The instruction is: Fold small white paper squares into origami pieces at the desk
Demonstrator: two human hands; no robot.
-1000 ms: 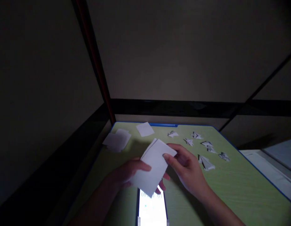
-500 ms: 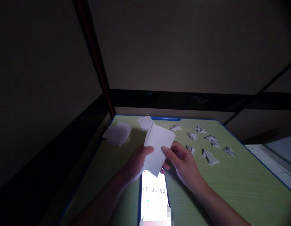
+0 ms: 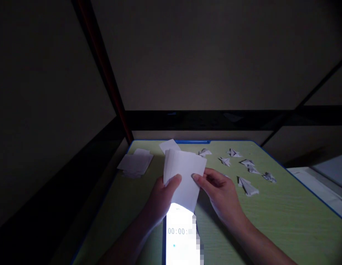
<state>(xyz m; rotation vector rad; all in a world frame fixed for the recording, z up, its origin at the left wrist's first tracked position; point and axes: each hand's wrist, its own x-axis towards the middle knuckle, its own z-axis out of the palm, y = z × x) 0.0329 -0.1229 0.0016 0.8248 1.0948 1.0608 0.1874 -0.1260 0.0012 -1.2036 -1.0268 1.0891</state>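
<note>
Both my hands hold a stack of white paper sheets (image 3: 184, 173) above the green table (image 3: 270, 221). My left hand (image 3: 162, 195) grips the stack's left edge with the thumb on top. My right hand (image 3: 217, 191) pinches its right edge, thumb on the top sheet. The stack stands nearly upright and tilts away from me. Just below it lies a lit phone (image 3: 180, 235) showing a timer.
Several small folded paper planes (image 3: 247, 186) lie scattered on the table's right half. A pile of white sheets (image 3: 135, 163) sits at the far left, and a single sheet (image 3: 168, 145) lies near the back edge. A dark red post (image 3: 104, 73) rises at the table's back left corner.
The stack has been turned from slanting to nearly upright and squared up, and both hands have shifted along its edges. The view has tilted, so more of the phone shows.
</note>
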